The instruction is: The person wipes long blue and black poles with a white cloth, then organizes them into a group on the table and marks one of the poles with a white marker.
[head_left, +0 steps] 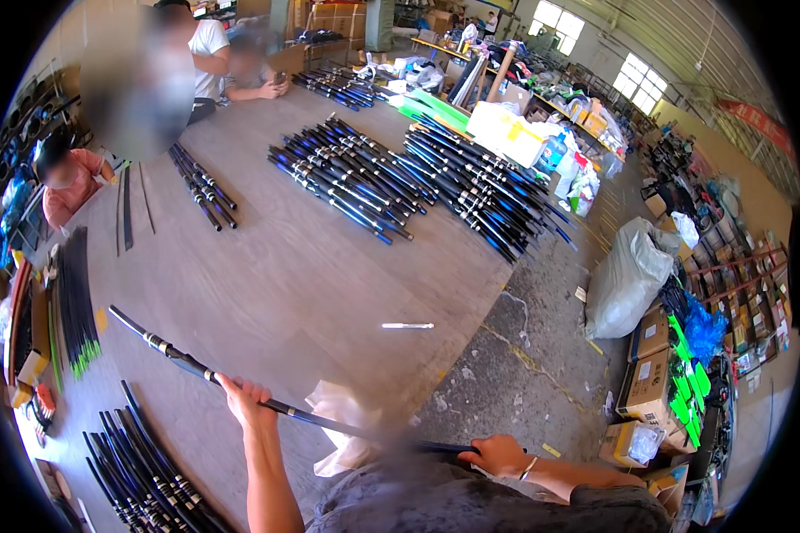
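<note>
A dark fishing rod (178, 357) with a silver reel seat lies slantwise across my front, its far end above the table at the left. My left hand (245, 398) is closed around it just below the grip section. Lower right, my right hand (496, 455) is closed on the blue-black end, close to my body. A blurred patch hides part of the rod between them. Beneath the rod, by my dark shirt, a crumpled whitish cloth or paper sheet (340, 449) hangs at the table edge. A white pen-like stick (408, 325) lies on the table ahead.
Rows of fishing rods (351, 173) cover the far table (267, 266), with another bundle (142, 466) at near left. Thin black rod blanks (77, 302) lie along the left side. Several people sit or stand beyond. A large grey sack (629, 275) and cartons (647, 382) line the right floor.
</note>
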Available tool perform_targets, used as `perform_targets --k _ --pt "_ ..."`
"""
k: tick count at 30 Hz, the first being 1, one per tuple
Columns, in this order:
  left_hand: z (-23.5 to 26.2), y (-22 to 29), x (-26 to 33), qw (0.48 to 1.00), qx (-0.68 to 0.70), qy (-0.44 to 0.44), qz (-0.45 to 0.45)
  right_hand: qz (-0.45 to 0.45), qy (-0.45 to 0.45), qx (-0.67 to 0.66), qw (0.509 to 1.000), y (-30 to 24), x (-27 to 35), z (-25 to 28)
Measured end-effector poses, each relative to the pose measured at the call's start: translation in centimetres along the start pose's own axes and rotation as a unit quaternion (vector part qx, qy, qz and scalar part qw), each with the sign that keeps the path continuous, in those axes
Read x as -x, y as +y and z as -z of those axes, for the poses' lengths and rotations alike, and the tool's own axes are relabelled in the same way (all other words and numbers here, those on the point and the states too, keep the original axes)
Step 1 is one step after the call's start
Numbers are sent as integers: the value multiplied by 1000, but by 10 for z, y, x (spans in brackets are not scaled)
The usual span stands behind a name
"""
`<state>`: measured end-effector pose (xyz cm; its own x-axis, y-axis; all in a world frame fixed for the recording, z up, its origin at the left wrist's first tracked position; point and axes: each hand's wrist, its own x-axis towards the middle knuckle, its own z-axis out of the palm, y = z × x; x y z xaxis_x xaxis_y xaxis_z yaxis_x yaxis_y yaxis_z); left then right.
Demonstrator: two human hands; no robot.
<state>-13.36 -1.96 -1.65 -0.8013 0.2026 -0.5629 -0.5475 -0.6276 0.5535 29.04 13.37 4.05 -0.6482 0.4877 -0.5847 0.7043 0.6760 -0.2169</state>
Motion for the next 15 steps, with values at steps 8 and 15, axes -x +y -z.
perform_targets --k 8,15 --pt "-19 -34 52 968 91 -199 121 37 -257 -331 907 -50 -43 58" --pt "-2 -33 45 702 -378 -590 129 217 178 -149 948 -109 -105 101"
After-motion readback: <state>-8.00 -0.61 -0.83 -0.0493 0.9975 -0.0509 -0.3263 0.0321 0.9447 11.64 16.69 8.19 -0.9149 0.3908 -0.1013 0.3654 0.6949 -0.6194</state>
